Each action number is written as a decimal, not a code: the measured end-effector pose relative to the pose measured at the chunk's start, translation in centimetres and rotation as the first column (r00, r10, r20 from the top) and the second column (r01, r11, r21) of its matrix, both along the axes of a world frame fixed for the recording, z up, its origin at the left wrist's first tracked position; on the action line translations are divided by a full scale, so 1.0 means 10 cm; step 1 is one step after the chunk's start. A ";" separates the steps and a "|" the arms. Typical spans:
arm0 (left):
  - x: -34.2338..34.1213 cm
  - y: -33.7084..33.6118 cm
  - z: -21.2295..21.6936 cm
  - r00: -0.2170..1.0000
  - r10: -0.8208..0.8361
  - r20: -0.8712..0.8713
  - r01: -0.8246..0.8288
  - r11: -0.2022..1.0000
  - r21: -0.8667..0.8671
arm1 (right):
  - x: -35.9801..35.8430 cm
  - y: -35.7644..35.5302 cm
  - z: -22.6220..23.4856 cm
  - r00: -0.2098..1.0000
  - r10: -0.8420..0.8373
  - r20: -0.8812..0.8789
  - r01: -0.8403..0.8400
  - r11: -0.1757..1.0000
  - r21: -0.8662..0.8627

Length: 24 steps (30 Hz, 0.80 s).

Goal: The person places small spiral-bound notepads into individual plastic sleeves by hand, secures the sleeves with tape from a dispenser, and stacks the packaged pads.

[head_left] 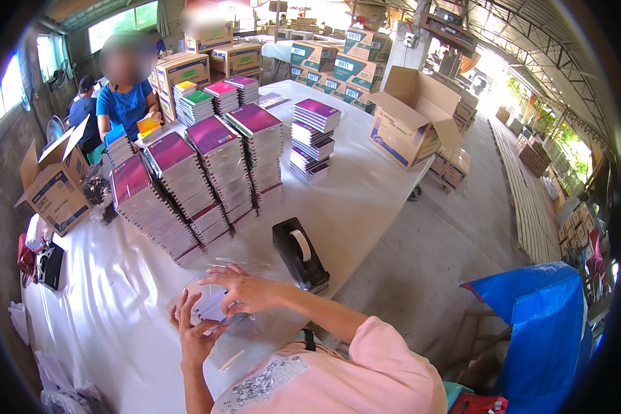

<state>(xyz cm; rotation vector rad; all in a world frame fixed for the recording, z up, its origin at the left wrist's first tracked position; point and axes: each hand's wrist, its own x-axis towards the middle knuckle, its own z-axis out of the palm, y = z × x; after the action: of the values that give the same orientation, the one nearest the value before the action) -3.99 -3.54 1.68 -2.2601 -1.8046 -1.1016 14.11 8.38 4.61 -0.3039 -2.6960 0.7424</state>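
Observation:
A small whitish bundle (214,305) with edges like stacked pages lies between my hands in clear plastic wrap (238,353). My left hand (194,330) pinches the bundle's near left side between thumb and fingers, the other fingers raised. From the right, my right hand (247,291) reaches over it with bent fingers on the plastic at its far edge. Part of the bundle is hidden under the right hand. Just beyond my right wrist stands a black tape dispenser (301,257). Tall stacks of purple-covered spiral notebooks (186,186) rise in front of my hands.
A separate notebook stack (313,141) stands farther right on the white-covered table (110,303). Open cardboard boxes stand left (56,190) and right (412,124). Across the table a person in blue (125,103) handles a yellow-covered book. A blue tarp (538,324) hangs at right.

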 end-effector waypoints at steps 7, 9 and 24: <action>-0.01 -0.07 -0.01 0.989 -0.013 0.147 0.002 0.997 0.078 | -0.06 -0.10 -0.23 0.959 -0.139 -0.247 0.077 0.967 -0.242; -0.05 -0.12 -0.07 0.969 -0.021 0.247 -0.012 0.991 0.135 | -0.03 -0.15 -0.23 0.935 -0.181 -0.306 0.100 0.960 -0.260; -0.19 -0.34 -0.52 0.989 -0.052 0.136 0.063 0.995 -0.072 | 0.20 -0.28 -0.67 0.933 -0.309 -0.184 0.256 0.931 -0.261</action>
<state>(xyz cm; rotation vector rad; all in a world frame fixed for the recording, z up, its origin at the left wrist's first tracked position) -5.85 -6.92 -3.57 -2.3478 -1.8714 -1.2435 16.15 5.58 -2.07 -0.6160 -2.2907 0.9423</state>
